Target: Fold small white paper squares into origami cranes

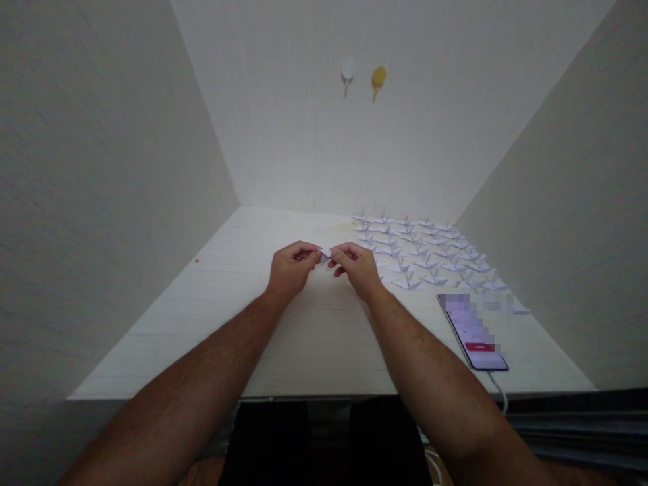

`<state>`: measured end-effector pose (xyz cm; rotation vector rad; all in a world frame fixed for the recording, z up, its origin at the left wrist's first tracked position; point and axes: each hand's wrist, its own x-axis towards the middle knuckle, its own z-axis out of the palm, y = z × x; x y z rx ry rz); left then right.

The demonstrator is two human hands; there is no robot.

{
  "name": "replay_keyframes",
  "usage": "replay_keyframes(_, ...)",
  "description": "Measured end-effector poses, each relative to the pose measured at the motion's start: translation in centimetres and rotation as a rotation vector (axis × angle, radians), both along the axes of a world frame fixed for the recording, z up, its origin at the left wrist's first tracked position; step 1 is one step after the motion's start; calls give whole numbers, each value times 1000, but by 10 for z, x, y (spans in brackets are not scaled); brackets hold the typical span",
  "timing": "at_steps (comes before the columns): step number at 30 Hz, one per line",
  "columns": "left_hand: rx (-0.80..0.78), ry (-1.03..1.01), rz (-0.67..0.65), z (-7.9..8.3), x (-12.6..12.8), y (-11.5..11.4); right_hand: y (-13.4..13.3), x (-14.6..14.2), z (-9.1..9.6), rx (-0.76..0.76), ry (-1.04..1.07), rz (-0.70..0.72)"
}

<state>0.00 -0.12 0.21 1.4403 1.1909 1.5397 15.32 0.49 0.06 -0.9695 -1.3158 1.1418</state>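
Both my hands meet over the middle of the white table (212, 317). My left hand (291, 268) and my right hand (357, 266) each pinch one end of a small folded piece of white paper (325, 254), held just above the tabletop. Fingers of both hands are curled and closed on it. Most of the paper is hidden by my fingertips.
Several rows of folded white paper cranes (422, 253) cover the table's far right. A phone (473, 332) with a lit screen lies near the right front edge, its cable (499, 390) running off the table. Walls close in on three sides; two hooks (362, 75) hang on the back wall.
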Motion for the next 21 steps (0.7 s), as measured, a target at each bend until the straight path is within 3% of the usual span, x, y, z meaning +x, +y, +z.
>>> replay_keyframes(8,-9,-45,-55,-1,0,1,0,0,-1,-8,7,28)
replay_keyframes(14,-47,-65,-166,4,-1,-1,1,1,-2,0,23,41)
replay_keyframes(21,-28,3,-144,2,-2,-2,0,1,-1,26,33,62)
